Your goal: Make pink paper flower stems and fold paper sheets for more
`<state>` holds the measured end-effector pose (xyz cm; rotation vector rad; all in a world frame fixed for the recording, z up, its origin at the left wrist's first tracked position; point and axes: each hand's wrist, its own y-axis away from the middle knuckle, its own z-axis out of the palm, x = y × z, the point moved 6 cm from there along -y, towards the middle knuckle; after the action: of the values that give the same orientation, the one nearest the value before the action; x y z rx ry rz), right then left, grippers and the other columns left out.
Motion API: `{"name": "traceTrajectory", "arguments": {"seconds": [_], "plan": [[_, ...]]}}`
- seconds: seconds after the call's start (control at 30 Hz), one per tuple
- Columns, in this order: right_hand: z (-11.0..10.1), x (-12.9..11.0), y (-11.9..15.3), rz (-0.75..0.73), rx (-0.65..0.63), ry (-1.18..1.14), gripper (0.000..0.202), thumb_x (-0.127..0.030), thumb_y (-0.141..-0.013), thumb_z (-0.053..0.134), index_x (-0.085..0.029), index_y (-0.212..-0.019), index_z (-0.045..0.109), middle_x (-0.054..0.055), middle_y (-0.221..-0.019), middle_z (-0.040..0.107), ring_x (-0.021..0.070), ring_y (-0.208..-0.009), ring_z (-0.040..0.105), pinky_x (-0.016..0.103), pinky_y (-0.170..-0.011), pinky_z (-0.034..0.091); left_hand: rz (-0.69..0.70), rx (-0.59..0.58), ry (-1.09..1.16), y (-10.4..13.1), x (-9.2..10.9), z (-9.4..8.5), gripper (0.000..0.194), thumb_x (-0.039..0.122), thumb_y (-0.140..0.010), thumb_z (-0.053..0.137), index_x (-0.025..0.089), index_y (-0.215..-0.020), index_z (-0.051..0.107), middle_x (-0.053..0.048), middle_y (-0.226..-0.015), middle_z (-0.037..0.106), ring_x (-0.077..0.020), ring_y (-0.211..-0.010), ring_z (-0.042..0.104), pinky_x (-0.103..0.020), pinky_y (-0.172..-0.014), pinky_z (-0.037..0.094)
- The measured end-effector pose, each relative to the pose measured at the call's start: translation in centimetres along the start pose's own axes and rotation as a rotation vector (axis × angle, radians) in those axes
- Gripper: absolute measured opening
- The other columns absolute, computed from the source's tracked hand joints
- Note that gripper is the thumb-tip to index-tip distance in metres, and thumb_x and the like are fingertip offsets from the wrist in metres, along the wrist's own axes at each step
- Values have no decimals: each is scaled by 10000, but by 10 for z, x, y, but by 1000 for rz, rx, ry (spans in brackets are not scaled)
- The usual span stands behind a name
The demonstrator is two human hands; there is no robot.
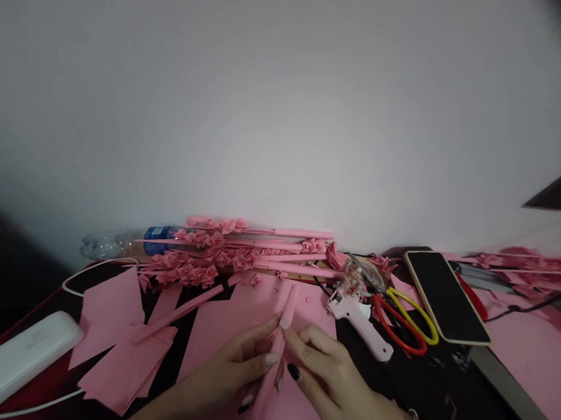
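Between my two hands is a rolled pink paper tube (279, 346), slanting up to the right over a large pink sheet (212, 331). The fingers of my left hand (245, 364) pinch it from the left side. My right hand (323, 366) grips it from the right, thumb and fingertips against the paper. To the left rest several loose pink paper pieces (123, 365) and another rolled pink tube (182, 311). A pale pink glue gun (361, 325) lies right of my hands, beside scissors with red and yellow handles (411, 329).
Pink paper flowers on stems (198, 259) lie along the wall, by a plastic bottle (116, 243). A phone (447, 295) and more flowers (526, 264) are at right. A white device (32, 352) with a cable sits at left.
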<state>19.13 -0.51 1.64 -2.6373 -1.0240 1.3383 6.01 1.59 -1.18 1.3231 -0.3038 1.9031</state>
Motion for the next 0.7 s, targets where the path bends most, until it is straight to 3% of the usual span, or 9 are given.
{"name": "traceTrajectory", "arguments": {"seconds": [0.23, 0.7], "plan": [[1, -4, 0, -19, -25, -14, 560, -125, -916, 443, -163, -1473, 393, 101, -950, 561, 180, -841, 557, 305, -760, 528, 18, 7, 30, -1, -2, -4, 638, 432, -812, 711, 303, -1393, 479, 61, -697, 525, -9, -393, 309, -149, -371, 257], [-2, -12, -2, -65, -3, -13, 531, -60, -897, 421, -202, -1406, 477, 101, -976, 626, 170, -856, 603, 278, -777, 547, 9, 5, 7, -3, 3, -1, 598, 453, -812, 706, 282, -1354, 518, 66, -670, 494, -10, -399, 301, -146, -367, 235]]}}
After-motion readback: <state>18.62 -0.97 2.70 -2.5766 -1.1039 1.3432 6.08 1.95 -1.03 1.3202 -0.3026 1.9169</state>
